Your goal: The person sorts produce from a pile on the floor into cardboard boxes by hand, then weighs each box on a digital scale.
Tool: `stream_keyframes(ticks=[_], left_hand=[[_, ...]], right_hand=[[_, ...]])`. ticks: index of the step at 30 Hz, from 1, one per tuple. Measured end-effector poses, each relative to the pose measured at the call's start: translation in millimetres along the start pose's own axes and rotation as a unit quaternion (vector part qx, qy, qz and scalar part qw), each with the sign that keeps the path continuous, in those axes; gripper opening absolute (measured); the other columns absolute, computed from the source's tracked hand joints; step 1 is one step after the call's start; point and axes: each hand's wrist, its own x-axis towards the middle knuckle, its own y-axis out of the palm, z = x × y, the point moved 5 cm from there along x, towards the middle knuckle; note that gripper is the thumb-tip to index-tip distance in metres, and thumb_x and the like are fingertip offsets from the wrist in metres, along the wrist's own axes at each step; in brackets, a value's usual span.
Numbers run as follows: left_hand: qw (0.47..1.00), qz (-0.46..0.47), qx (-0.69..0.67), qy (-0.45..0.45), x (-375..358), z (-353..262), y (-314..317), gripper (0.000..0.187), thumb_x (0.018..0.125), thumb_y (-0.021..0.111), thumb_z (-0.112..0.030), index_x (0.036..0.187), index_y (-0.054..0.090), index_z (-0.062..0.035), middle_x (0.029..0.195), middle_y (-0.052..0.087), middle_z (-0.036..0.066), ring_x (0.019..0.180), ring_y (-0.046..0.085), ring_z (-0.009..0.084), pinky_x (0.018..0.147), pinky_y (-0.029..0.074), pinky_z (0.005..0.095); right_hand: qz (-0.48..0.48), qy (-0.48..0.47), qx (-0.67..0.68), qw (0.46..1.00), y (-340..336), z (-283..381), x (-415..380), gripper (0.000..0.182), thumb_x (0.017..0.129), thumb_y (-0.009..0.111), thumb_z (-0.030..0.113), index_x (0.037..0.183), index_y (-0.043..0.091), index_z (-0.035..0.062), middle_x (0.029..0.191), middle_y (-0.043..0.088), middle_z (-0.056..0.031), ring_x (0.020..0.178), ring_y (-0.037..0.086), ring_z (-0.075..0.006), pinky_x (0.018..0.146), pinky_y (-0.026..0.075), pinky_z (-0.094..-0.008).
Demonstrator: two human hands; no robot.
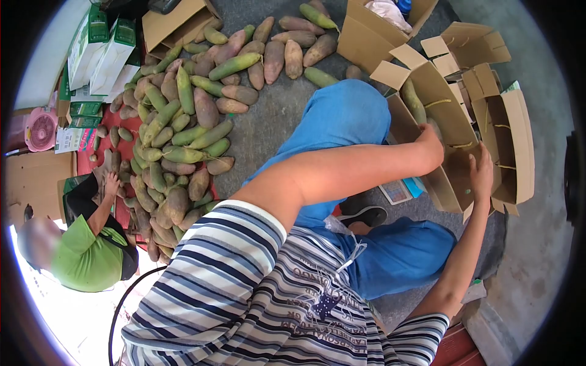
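An open cardboard box (439, 100) stands in front of me, tall flaps raised. My left hand (431, 145) reaches over its near wall, fingers bent down inside around a pale radish (434, 128); most of that radish and the fingertips are hidden. Beside it, a long green radish (412, 100) lies in the box. On the box's far side my right hand (482, 172) grips the wall, with thumb and fingers apart on either side of the edge.
A large pile of green and brownish radishes (177, 204) covers the floor to the left. More open boxes (519, 146) stand beyond mine, against a grey wall. A scale (397, 192) sits by my shin. At far left, a person in a green shirt (91, 256) reaches toward the pile.
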Motion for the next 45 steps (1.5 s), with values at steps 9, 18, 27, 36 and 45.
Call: stream_keyframes(ticks=[9,18,27,36,45], left_hand=[[1.0,-0.002,-0.001,-0.002,5.8,-1.3,3.8,0.03,0.084,0.057,-0.019,0.111,0.066,-0.0094,0.113,0.064,0.012,0.105,0.059,0.0301,0.082,0.041,0.0572],[1.0,-0.016,-0.018,-0.015,6.9,1.2,4.0,0.024,0.085,0.054,-0.019,0.102,0.07,-0.0142,0.106,0.067,0.007,0.101,0.063,0.0245,0.076,0.045,0.0523],[0.998,-0.041,-0.055,-0.007,6.7,10.5,0.8,0.02,0.082,0.052,-0.013,0.093,0.068,-0.0075,0.095,0.068,0.012,0.089,0.066,0.029,0.072,0.051,0.0436],[0.997,-0.055,-0.026,0.044,19.4,9.6,5.0,0.021,0.082,0.049,-0.013,0.095,0.065,-0.0088,0.091,0.066,0.017,0.089,0.064,0.0331,0.073,0.051,0.0447],[0.98,-0.076,0.012,0.183,33.6,-21.7,-0.6,0.011,0.078,0.057,-0.011,0.086,0.061,-0.0063,0.081,0.063,0.018,0.083,0.061,0.0354,0.069,0.047,0.047]], right_hand=[[0.031,0.039,-0.021,0.999,7.7,-13.4,15.9,0.036,0.088,0.057,0.021,0.122,0.051,0.009,0.115,0.057,-0.0171,0.106,0.054,-0.0356,0.087,0.044,-0.043],[0.063,0.094,-0.04,0.993,23.4,-24.1,20.8,0.036,0.086,0.059,0.028,0.112,0.053,0.0054,0.104,0.061,-0.0197,0.097,0.057,-0.0377,0.079,0.046,-0.0474],[0.065,0.092,-0.07,0.991,17.1,-9.5,24.3,0.025,0.085,0.058,0.031,0.093,0.056,0.0075,0.094,0.065,-0.0134,0.092,0.06,-0.0338,0.076,0.047,-0.046],[0.012,0.031,-0.051,0.998,22.2,-15.5,12.9,0.027,0.085,0.057,0.034,0.101,0.059,0.0127,0.092,0.065,-0.0125,0.089,0.061,-0.0339,0.075,0.049,-0.0447],[0.056,0.166,-0.03,0.984,1.1,-50.1,-102.2,0.022,0.083,0.054,0.024,0.101,0.064,0.017,0.098,0.066,-0.0098,0.094,0.062,-0.0302,0.076,0.05,-0.0427]])
